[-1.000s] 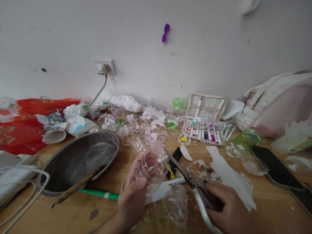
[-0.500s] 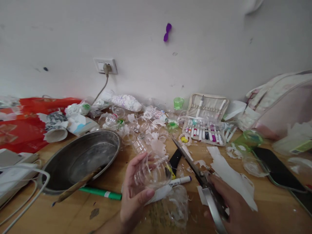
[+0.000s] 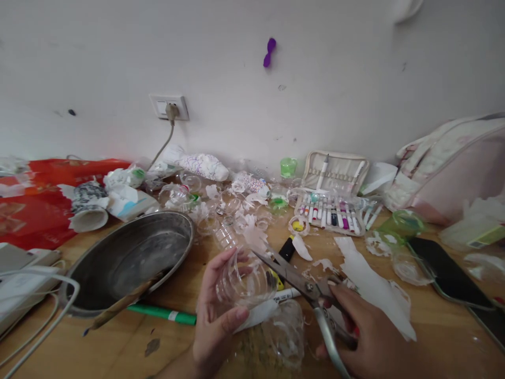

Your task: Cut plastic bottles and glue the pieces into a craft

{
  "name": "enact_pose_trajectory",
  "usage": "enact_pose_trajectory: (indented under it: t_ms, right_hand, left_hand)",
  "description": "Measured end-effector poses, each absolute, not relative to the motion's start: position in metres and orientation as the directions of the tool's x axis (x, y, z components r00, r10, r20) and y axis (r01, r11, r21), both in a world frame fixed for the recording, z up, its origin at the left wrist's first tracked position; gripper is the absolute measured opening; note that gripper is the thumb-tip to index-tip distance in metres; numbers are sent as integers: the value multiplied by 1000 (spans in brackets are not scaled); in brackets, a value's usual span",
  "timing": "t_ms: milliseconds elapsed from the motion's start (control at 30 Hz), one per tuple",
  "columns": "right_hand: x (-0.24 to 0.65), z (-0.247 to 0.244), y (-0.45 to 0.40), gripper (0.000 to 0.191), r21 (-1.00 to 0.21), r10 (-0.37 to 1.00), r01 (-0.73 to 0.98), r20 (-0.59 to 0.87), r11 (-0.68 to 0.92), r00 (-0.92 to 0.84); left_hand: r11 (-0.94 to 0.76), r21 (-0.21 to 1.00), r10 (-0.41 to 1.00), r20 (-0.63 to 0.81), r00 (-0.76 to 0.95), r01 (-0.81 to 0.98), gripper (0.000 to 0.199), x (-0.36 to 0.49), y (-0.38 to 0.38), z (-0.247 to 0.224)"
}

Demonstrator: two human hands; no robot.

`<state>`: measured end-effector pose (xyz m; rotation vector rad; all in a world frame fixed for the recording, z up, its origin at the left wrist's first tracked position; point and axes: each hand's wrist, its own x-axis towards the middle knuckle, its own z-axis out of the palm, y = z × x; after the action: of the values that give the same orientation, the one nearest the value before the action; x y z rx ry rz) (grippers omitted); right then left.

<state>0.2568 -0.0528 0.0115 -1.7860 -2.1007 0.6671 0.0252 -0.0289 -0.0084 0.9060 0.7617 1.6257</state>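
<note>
- Wooden desk (image 3: 434,316) against a white wall, littered with plastic scraps, a steel pan (image 3: 130,258) and a marker case (image 3: 333,202).
- Left hand (image 3: 216,310) grips a clear plastic cup (image 3: 246,279), held just above the desk near its front edge.
- Right hand (image 3: 366,337) grasps scissors (image 3: 311,289), blades nearly closed, tips touching the cup's rim.
- Green pen (image 3: 161,313) lies beside the pan.

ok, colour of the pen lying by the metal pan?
Green with a white band: the pen, head view, lies on the table just in front of the metal pan.
</note>
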Motion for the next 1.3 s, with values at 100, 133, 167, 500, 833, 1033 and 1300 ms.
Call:
enact_pose_trajectory:
  t_ms: [100, 133, 167, 500, 833, 1033, 1300]
  right_hand:
    - [259, 3, -53, 69, -510, 975, 849, -76, 140, -207]
    - [259, 2, -53, 69, -510, 975, 847, -66, 150, -212]
    - [260, 0, -53, 67, -507, 975, 846, -47, 163, -217]
    - [262, -1, -53, 53, -455, 977, 873, -29, 175, -212]
    - [259, 5, -52, 40, -500, 965, 859, -152, 110, -213]
    - [256, 9, -49, 37, -537, 963, 841, -187, 68, -197]
    - [258, -1, -50, 45, -467, 962, 861, -71, 202, -265]
  left_hand:
    - [-201, 849, 978, 148, -145, -488, 59, 25, -29, -9]
    - [-189, 849, 980, 135, -143, -494, 59, 25, -29, -8]
    - [-176, 847, 983, 123, -138, -501, 58, 25, -29, -8]
    - [-86, 828, 991, 16, -130, -555, 55, 27, -26, -3]
    - [-97, 806, 989, 13, -146, -584, 53, 28, -25, -8]
    - [-91, 809, 988, 0, -155, -580, 53, 28, -24, -10]
    - [-63, 802, 992, -17, -128, -594, 51, 29, -24, -10]
